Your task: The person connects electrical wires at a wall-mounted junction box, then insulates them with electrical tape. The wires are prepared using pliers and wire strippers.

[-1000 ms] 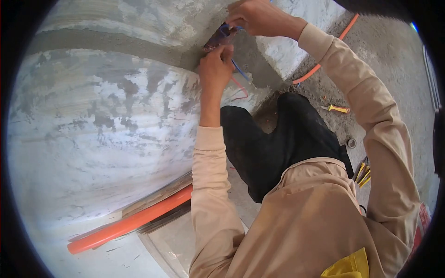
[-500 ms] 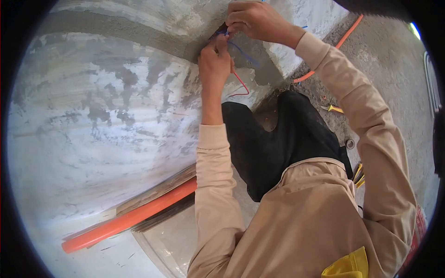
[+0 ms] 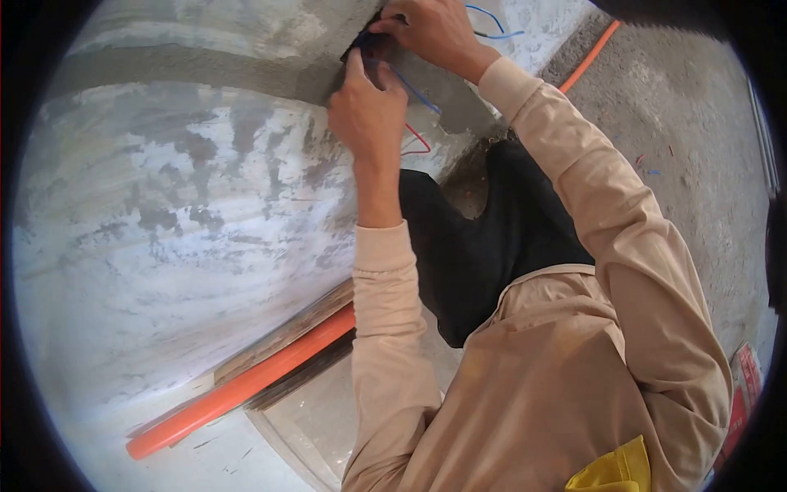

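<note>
Both my hands are at a dark recessed box (image 3: 351, 51) in the wall. My left hand (image 3: 369, 107) has its index finger and thumb at the box's lower edge, closed about a blue wire (image 3: 420, 92) that trails down to the right. A bent red wire (image 3: 420, 148) sticks out below that hand. Above, my right hand (image 3: 443, 34) reaches over the box with its fingers curled at the opening; what they hold is hidden. Another blue wire (image 3: 490, 18) loops out beyond the right hand. The inside of the box is mostly covered by my fingers.
A fat orange pipe (image 3: 246, 385) lies beside wooden boards (image 3: 287, 332) at the wall's foot. Thinner orange conduit (image 3: 592, 56) runs along the rough floor (image 3: 697, 139) at right. Small wire scraps (image 3: 653, 172) lie there. A red-and-white package (image 3: 742, 402) is at the lower right.
Both hands have moved up and left, closer against the wall box. The blue wire's join that showed between my fingertips is now out of sight. The yellow-handled tools have gone behind my right arm.
</note>
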Available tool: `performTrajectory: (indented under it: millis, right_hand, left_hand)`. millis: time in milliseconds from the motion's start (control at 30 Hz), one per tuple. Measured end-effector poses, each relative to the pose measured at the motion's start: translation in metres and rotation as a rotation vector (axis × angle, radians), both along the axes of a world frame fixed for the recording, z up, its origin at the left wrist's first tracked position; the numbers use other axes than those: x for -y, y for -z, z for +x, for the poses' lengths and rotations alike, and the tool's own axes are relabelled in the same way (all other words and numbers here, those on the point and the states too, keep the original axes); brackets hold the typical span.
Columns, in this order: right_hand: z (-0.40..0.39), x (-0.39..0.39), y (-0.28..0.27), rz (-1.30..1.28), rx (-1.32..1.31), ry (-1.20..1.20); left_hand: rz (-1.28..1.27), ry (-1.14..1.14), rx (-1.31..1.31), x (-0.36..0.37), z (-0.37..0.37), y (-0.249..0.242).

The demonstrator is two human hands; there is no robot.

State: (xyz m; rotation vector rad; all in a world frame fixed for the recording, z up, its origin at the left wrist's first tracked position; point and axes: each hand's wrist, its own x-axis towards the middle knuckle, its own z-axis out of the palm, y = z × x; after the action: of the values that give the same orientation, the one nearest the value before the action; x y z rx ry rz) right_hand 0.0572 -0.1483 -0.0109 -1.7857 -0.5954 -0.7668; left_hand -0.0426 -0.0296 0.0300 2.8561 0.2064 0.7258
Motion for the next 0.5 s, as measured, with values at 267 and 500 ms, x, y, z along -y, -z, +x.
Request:
performTrajectory:
  millis: [267,500]
  right_hand:
    - [-0.015,-0.012,-0.017,-0.074,0.079,0.268]
    - [-0.036,0.0,-0.008,-0.009,0.112,0.164]
  left_hand:
    - [0.333,0.14,-0.214,-0.015,0.021,-0.01]
    - [0.469,0.119,-0.259,-0.007,0.008,-0.021]
